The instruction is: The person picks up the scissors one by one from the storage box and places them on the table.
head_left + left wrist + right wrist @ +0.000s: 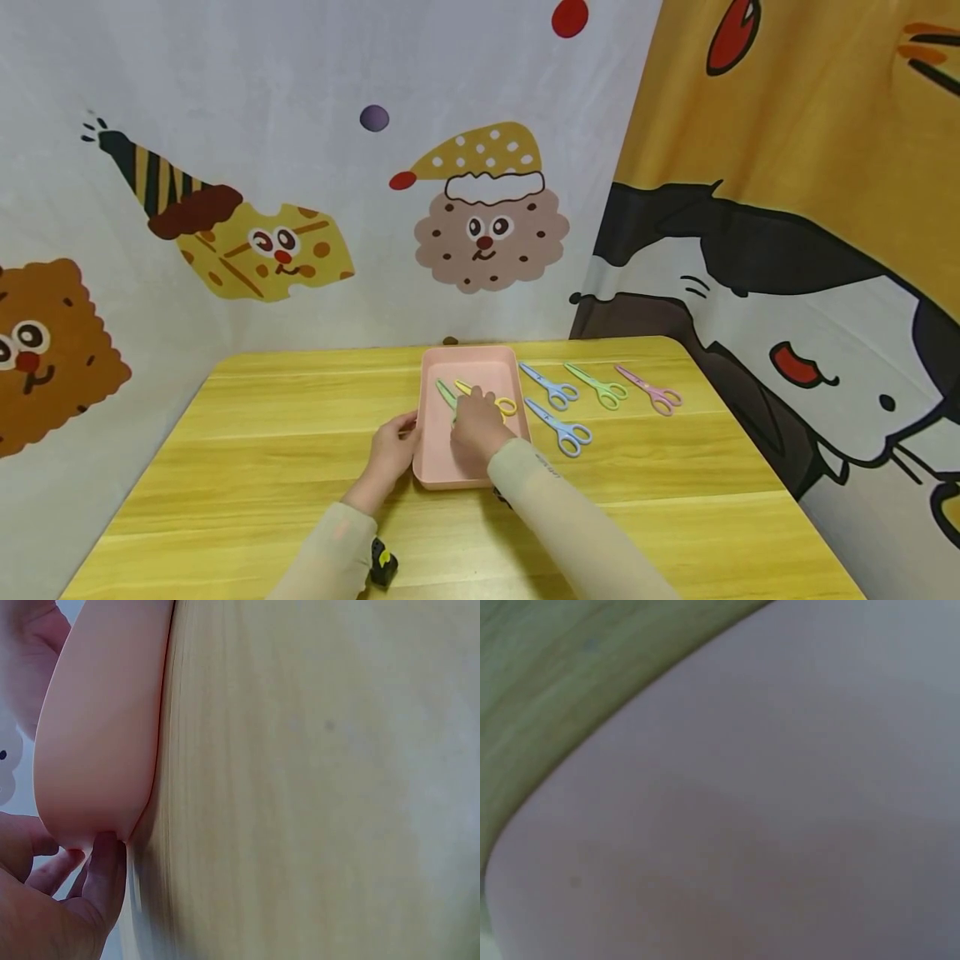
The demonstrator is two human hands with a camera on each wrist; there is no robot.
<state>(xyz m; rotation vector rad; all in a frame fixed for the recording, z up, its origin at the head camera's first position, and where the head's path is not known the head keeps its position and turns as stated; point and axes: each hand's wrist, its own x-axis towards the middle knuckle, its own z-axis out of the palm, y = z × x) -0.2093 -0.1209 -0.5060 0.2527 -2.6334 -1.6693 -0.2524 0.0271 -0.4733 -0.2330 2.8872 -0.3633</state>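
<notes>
A pink tray (468,475) lies on the table, and its outer wall (105,727) fills the upper left of the left wrist view. At its left side my left hand (392,457) holds the tray, with fingertips (106,862) against the wall. Inside the tray are green scissors (446,392) and yellow scissors (507,407), both partly covered by my right hand (480,423). The right hand reaches down over them. Its fingertips are hidden, so I cannot tell whether they pinch a pair. The right wrist view is a blurred close look at the tray's surface (780,750).
Right of the tray lie two blue scissors, an upper pair (553,390) and a lower pair (562,429). Green scissors (600,387) and pink scissors (652,392) lie farther right. The wooden table (262,433) has printed curtains behind and to the right.
</notes>
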